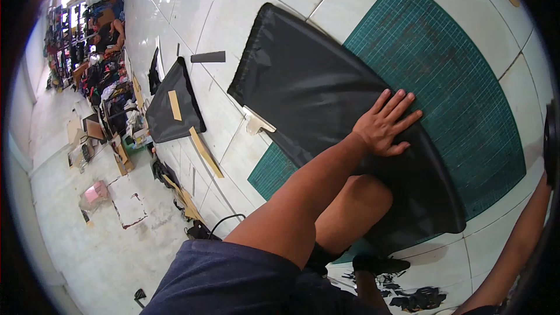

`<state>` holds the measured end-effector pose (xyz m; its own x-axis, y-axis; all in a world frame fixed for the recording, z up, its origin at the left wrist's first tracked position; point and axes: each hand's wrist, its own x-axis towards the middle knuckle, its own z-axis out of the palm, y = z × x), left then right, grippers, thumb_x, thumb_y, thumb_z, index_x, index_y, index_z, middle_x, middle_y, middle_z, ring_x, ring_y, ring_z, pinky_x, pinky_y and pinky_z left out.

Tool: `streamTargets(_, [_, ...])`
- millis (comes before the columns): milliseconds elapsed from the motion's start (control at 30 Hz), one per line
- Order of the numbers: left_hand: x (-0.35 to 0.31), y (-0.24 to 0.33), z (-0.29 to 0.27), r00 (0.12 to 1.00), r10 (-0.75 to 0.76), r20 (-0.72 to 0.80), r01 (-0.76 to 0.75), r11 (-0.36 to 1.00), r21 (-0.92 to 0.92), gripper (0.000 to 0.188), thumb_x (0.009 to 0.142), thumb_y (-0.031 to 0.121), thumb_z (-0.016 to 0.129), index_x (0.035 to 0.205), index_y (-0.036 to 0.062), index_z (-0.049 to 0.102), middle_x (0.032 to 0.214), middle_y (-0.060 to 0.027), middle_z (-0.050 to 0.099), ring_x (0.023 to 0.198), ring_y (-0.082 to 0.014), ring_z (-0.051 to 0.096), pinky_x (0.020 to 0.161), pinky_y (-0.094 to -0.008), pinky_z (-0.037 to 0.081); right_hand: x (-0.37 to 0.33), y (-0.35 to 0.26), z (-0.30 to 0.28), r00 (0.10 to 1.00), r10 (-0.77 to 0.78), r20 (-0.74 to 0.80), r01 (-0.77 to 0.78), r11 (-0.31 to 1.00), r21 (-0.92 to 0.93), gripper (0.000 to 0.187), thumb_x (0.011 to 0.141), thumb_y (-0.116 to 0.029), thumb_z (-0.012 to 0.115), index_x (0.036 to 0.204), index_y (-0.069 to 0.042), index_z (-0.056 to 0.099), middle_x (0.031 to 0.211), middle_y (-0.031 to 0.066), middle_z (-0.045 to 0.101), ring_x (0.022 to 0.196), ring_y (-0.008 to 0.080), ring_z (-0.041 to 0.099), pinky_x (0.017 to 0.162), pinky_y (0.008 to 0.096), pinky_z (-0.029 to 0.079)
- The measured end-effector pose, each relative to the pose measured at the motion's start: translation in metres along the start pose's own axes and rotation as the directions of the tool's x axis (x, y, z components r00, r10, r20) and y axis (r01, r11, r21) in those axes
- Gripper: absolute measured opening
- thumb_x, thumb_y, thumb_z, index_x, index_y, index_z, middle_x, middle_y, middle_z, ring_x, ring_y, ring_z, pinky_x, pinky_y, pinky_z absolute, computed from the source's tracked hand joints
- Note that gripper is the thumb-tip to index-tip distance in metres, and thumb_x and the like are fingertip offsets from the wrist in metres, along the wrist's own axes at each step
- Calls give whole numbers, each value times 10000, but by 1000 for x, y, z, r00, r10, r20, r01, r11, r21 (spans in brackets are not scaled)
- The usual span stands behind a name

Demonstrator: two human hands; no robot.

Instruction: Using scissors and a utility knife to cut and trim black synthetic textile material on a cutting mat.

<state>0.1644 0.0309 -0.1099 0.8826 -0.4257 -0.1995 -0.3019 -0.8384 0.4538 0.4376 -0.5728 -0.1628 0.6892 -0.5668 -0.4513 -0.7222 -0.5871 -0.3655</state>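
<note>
A large sheet of black, smooth fabric (315, 76) lies across a green gridded cutting mat (466, 99), its left end edged with a ragged border. My left hand (385, 122) rests palm down on the fabric near its far right edge, fingers spread and thumb apart. Beneath that arm, my bent knee (356, 204) is against the near part of the fabric. My right forearm (522, 245) rises along the right rim, but its hand is cut off by the picture's edge. A dark object (550, 140) shows beside it, too little to name.
On the tiled floor to the left lie another black piece (181, 114), tan strips (205, 153) and a grey strip (208, 56). A cream piece (256, 121) touches the fabric's near edge. Black scraps (419, 299) lie by my foot. Far left, a person (111, 35) is among piled goods.
</note>
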Motion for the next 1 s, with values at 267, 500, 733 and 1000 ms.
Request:
streamTargets(267, [-13,-12,3,994,19,-110,-15,999,38,751,841,542,530,1488,207,348,1576,-164,201,1465,-345,165,1196,-516,84,5,127,36,984,149,98,-177,882,437,466,859,-474,685,1153,-114,692,699,-41,543,482,42,345,388,209,246])
streamTargets(500, [16,17,16,984,84,-154,-96,993,-74,759,824,529,569,1467,175,376,1563,-172,225,1458,-363,167,1184,-526,104,-141,184,-65,924,-142,-356,259,916,306,536,940,-359,593,1375,-66,483,1196,107,627,1087,200,586,939,338,456])
streamTargets(733, [6,-19,-2,958,158,-237,-90,957,274,669,862,496,578,1432,174,438,1510,-142,340,1422,-345,255,1146,-567,161,-484,128,-68,969,-247,24,234,940,248,298,930,-221,591,1193,-82,568,1024,-1,618,891,103,569,765,271,475])
streamTargets(1000, [23,-25,39,874,383,-299,-204,847,491,700,951,636,368,1492,192,343,1522,-171,321,1409,-360,286,1145,-526,198,-802,260,-147,929,356,-99,-317,907,279,242,969,-271,588,1051,-68,484,926,28,588,843,118,650,689,264,527])
